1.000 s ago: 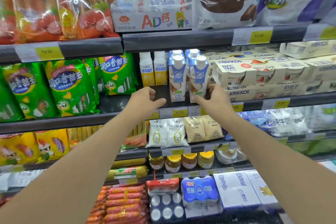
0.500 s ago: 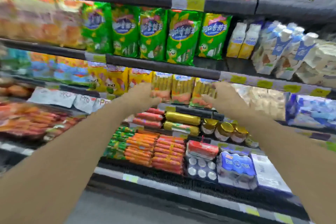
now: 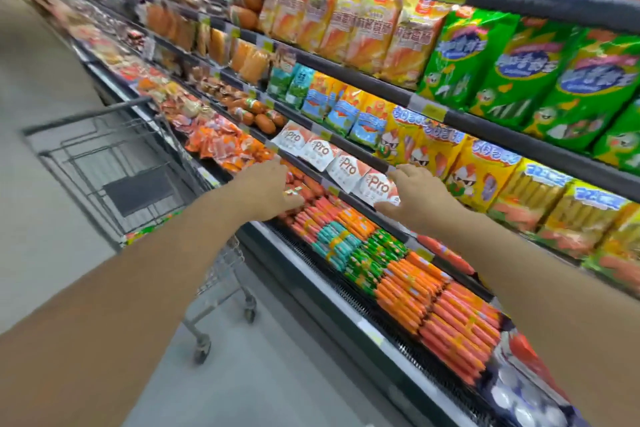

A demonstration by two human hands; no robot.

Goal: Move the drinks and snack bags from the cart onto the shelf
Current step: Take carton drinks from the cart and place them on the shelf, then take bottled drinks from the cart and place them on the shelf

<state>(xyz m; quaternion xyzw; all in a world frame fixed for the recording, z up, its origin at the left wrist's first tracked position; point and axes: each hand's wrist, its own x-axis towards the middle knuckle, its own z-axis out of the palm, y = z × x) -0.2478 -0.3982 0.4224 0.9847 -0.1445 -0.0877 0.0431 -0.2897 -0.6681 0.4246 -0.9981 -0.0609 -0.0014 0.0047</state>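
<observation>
the cart (image 3: 114,163) sits at nine o'clock of our hands, its bag (image 3: 152,229) barely showing. our left hand (image 3: 266,191), nearer it, and right hand (image 3: 415,198) hang loosely spread, holding nothing, before the shelf (image 3: 349,146).

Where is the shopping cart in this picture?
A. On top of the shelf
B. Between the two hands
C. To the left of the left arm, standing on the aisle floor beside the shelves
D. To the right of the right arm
C: the shopping cart stands on the floor left of the left hand, next to the shelves.
</observation>
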